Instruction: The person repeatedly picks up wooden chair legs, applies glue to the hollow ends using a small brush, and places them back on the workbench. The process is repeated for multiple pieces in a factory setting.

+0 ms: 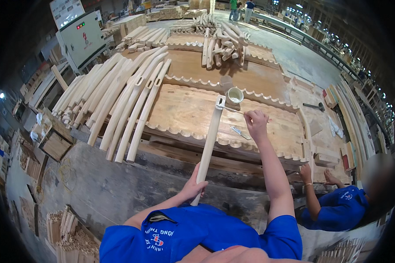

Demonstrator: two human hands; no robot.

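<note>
My left hand (193, 186) is wrapped round the near end of a long pale wooden bar (210, 144), which slants up and away over the bench edge. At its far end, a slot (220, 102) faces up. In my right hand (256, 122), fingers pinched, is a thin stick (233, 110) whose tip reaches the slotted end. A white cup (235, 95) with pale contents stands just beyond the stick. On the bench board (184, 107), below the right hand, lies a small slim tool (240, 133), its kind unclear.
Many curved wooden bars (118, 87) lie side by side at left, and another pile (224, 44) rests farther back. Scalloped wooden strips (267, 151) edge the bench. A hammer (314, 106) lies at right. A co-worker in a blue shirt (338, 208) works at lower right.
</note>
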